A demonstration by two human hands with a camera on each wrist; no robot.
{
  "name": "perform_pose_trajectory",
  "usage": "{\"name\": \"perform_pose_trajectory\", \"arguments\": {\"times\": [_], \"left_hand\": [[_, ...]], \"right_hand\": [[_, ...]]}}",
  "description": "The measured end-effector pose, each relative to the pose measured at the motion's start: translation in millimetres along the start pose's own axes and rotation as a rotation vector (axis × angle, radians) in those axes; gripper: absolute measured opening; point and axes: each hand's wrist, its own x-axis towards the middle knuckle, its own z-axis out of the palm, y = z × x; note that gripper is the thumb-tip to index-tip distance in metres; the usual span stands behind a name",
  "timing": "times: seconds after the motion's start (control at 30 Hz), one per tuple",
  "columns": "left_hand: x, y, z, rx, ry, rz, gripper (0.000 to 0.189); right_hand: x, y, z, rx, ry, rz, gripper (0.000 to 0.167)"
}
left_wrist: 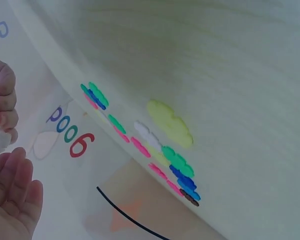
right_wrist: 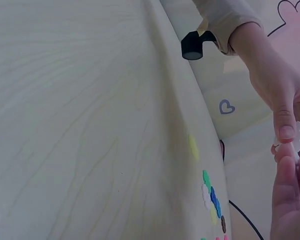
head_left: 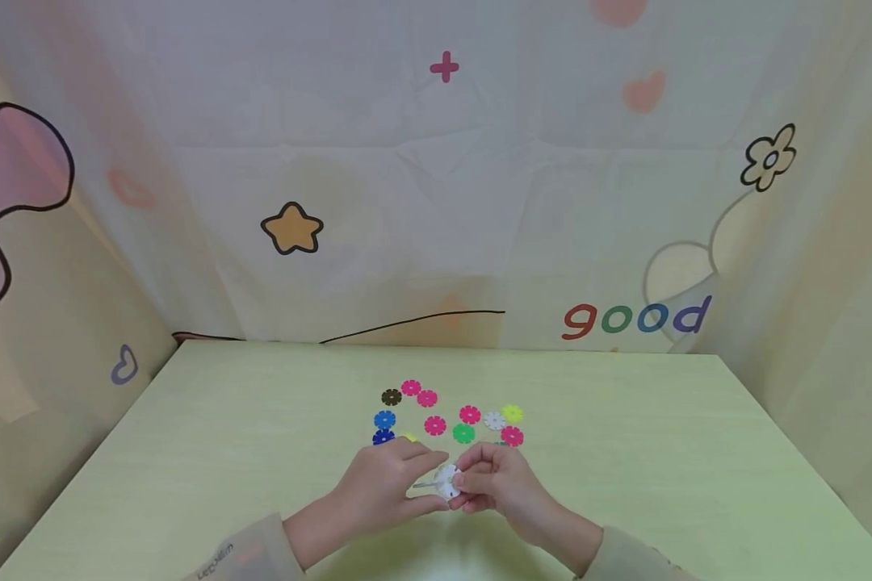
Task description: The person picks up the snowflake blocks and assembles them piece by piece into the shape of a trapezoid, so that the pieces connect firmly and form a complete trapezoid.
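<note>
Hands: left hand (head_left: 388,484) and right hand (head_left: 496,482) meet, both pinching 1 white snowflake disc (head_left: 447,482).
Disc: held just above the tabletop (head_left: 189,452), flat face toward the camera; long axis unclear.
Beyond: coloured discs (head_left: 450,415) scattered flat.

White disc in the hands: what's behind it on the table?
Behind the white disc, loose flower discs lie on the table: pink, green, blue, yellow-green. The left hand partly hides a yellow one and a dark blue one.
</note>
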Motion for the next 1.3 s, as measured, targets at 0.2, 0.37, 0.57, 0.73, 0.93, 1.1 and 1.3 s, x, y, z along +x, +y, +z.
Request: {"name": "perform_pose_trajectory", "arguments": {"times": [0.2,0.37,0.57,0.73,0.93,1.1,1.3], "left_hand": [[-3.5,1.6,9.0,-0.012,0.068,0.05,0.037],[-6.3,0.9,10.5,-0.005,0.049,0.077,0.036],[-12.5,-7.5,4.0,-0.06,-0.119,-0.063,0.036],[-15.4,-18.6,3.7,-0.081,-0.163,-0.126,0.036],[-15.3,-25.1,5.5,-0.106,-0.173,-0.142,0.037],[-14.6,-25.5,4.4,-0.122,-0.193,-0.156,0.037],[-14.5,-25.8,3.8,-0.129,-0.223,-0.167,0.036]], "right_hand": [[-1.0,4.4,1.5,-0.023,0.004,0.025,0.019],[-1.0,7.1,-0.8,-0.096,-0.025,0.047,0.02],[13.6,0.8,-26.8,-0.326,-0.021,0.011,0.029],[40.1,-5.1,-60.0,-0.573,0.123,-0.025,0.025],[66.4,-6.8,-83.5,-0.802,0.215,-0.033,0.023],[81.3,-6.2,-89.8,-0.935,0.229,0.014,0.028],[96.0,2.0,-95.3,-1.016,0.226,0.079,0.03]]}}
